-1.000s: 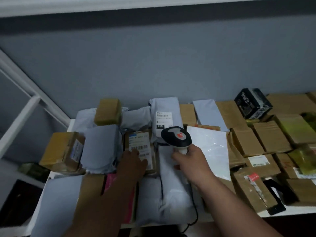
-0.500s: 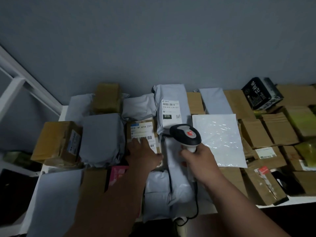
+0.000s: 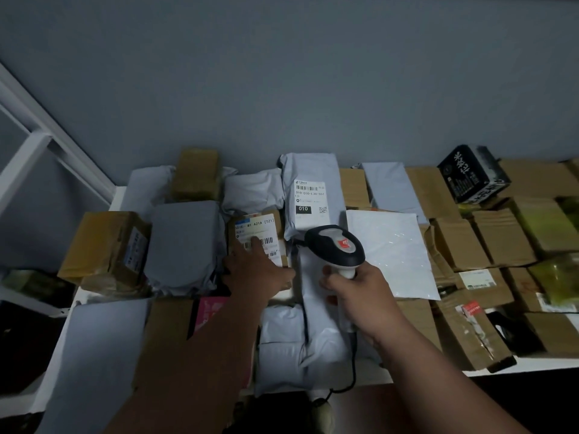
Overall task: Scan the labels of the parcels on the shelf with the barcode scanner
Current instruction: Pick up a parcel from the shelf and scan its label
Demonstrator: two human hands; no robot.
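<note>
My right hand (image 3: 354,288) grips the white handle of a black and grey barcode scanner (image 3: 336,245), whose head points away toward the parcels at the back. A black cable (image 3: 354,368) hangs from it. My left hand (image 3: 257,270) lies flat on a small brown box (image 3: 275,219), fingers spread over its white barcode label (image 3: 255,230). Just behind the scanner stands a grey mailer bag (image 3: 308,180) with a white label (image 3: 310,195) marked 010.
The white shelf (image 3: 532,363) is packed with brown cartons, grey and white mailer bags, a black printed box (image 3: 473,173) at the back right and a taped brown box (image 3: 106,249) at the left. A grey wall rises behind; a white shelf frame (image 3: 37,145) slants at left.
The view has tilted down and drawn closer to the shelf. My left hand slid up onto the small box's label and spread flat. The scanner stayed in my right hand, near the 010 mailer.
</note>
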